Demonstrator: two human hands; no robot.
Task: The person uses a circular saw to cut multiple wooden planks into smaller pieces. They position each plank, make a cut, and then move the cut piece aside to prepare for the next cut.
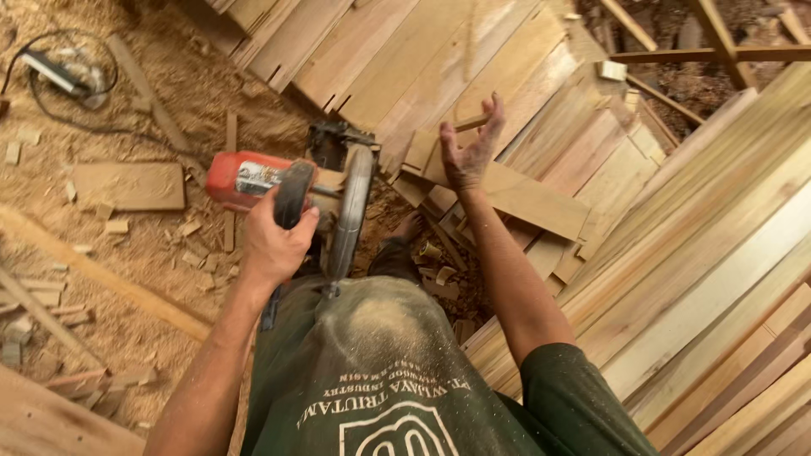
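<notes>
The left hand is raised at mid-frame, clamped around the black handle of a red circular saw. Farther out, the right hand is extended, fingers pinched on a small wood strip above stacked planks.

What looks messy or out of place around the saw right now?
Sawdust and offcuts litter the floor. The left hand grips the red circular saw; the right hand holds a small wood piece over loosely heaped planks.
</notes>
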